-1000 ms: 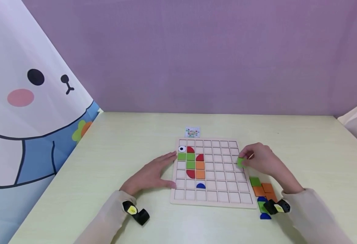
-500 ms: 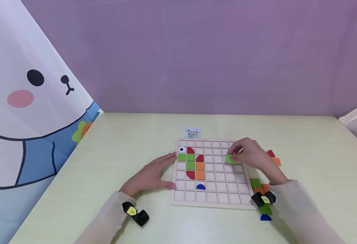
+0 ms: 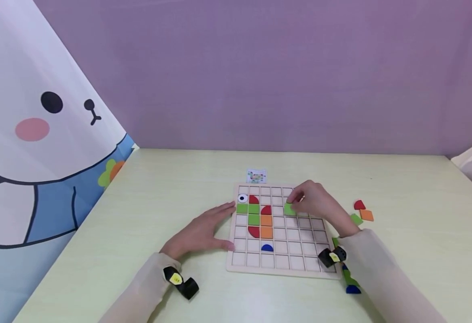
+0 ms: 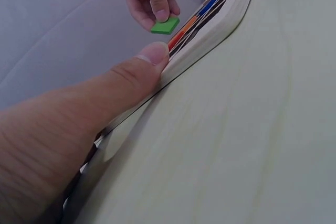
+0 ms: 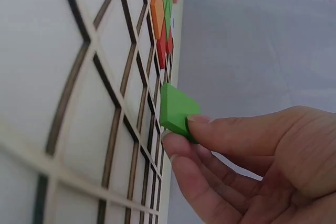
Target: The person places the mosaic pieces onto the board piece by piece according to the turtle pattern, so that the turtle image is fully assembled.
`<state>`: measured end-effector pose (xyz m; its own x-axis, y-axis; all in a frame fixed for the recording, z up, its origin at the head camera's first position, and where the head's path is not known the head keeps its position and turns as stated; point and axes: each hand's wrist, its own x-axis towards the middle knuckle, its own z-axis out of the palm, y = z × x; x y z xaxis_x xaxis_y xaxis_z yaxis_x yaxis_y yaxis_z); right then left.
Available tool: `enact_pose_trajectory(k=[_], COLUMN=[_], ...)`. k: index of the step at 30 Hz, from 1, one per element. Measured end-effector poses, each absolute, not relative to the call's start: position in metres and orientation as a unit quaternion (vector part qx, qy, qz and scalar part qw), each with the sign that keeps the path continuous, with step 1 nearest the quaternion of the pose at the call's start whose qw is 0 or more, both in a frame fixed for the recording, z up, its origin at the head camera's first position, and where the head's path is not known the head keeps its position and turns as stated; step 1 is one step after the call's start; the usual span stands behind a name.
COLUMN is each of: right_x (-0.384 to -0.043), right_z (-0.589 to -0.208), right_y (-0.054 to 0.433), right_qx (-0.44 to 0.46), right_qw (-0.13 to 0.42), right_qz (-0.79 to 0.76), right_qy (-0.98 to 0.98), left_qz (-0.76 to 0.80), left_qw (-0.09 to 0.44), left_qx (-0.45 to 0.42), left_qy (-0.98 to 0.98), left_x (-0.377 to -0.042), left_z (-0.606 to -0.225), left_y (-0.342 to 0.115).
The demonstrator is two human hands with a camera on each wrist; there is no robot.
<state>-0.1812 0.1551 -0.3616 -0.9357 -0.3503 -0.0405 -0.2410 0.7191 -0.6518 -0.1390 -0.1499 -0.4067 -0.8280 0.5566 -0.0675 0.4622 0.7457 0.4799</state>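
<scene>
Just right of center, right fingers (image 3: pixel 299 193) pinch a green tile (image 3: pixel 289 209) that, if tilted, could snag the board (image 3: pixel 253 259); left fingers (image 3: pixel 218 244) lie spread, gripping nothing.

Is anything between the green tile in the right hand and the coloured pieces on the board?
Nothing visible. The right hand holds the green tile over the board, and only bare board squares show between it and the nearest red piece. The left hand rests at the board's left edge.
</scene>
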Motion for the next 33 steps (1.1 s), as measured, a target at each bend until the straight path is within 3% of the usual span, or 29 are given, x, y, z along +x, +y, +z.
enact_pose_trajectory(k=[33], right_x=[-0.191], right_z=[-0.369], right_y=[0.125], right_qx=[-0.14], right_qw=[0.116], right_qz=[-0.301], right_qy=[0.936], left_qz=[0.235], left_qw=[0.109], left_qx=[0.262], left_qy=[0.93], left_x=[-0.139], left_z=[-0.406], left_y=[-0.148])
